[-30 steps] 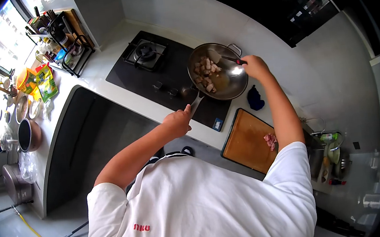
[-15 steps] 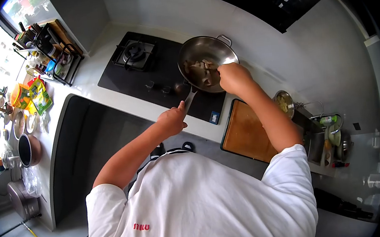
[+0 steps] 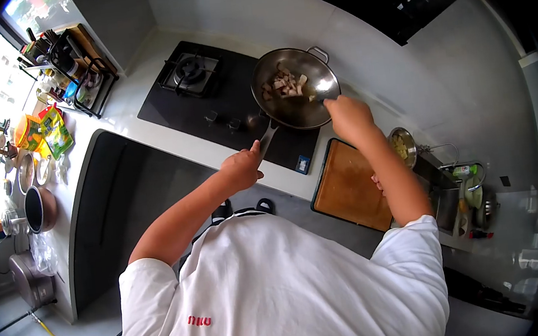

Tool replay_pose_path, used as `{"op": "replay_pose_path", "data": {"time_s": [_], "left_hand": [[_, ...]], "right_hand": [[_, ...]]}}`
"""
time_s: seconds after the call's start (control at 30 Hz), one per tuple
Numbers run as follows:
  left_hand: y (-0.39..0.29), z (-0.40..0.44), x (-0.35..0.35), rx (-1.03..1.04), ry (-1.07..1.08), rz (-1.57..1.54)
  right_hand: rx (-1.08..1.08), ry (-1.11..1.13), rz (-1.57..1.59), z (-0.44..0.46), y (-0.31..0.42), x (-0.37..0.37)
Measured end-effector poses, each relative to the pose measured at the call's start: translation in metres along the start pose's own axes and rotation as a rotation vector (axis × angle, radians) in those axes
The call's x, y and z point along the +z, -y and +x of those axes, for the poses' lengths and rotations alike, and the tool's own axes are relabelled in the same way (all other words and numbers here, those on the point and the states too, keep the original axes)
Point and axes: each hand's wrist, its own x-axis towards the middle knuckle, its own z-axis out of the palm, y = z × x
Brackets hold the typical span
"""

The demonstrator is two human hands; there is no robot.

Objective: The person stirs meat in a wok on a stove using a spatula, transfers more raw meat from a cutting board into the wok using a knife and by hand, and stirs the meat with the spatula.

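A steel wok [image 3: 266, 70] sits on the right side of the black gas hob. Pale and brownish pieces of meat [image 3: 288, 86] are heaped toward its far left part. My left hand [image 3: 241, 169] is closed around the wok's long handle [image 3: 268, 139], with a finger pointing along it. Over the wok's right rim, my right hand [image 3: 347, 115] is closed in a fist. What it grips is hidden by the fingers and too indistinct to name.
A wooden cutting board [image 3: 348, 182] lies right of the hob, with something pinkish partly behind my forearm. Beyond stands a metal bowl [image 3: 401, 144] with yellowish pieces. On the left counter are a rack [image 3: 93, 88], food bags [image 3: 55, 133] and a pot [image 3: 40, 210].
My right hand has moved right and slightly toward me, from inside the wok's edge to its right rim. The meat has shifted up and is bunched together. My left hand stays on the handle.
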Motion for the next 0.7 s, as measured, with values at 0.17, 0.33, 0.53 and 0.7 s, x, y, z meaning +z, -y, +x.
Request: {"op": "replay_pose_path", "data": {"time_s": [0.17, 0.33, 0.53, 0.7], "left_hand": [[-0.003, -0.002, -0.001, -0.019, -0.002, 0.0], [-0.006, -0.005, -0.002, -0.055, 0.009, -0.031], [-0.004, -0.004, -0.002, -0.063, 0.017, -0.027], [-0.004, -0.002, -0.002, -0.058, 0.022, -0.04]], "right_hand": [[0.19, -0.039, 0.367, 0.037, -0.097, 0.011], [0.614, 0.275, 0.696, 0.061, -0.133, -0.021], [0.648, 0.212, 1.101, 0.107, -0.131, 0.058], [0.127, 0.051, 0.662, 0.095, -0.084, 0.041]]}}
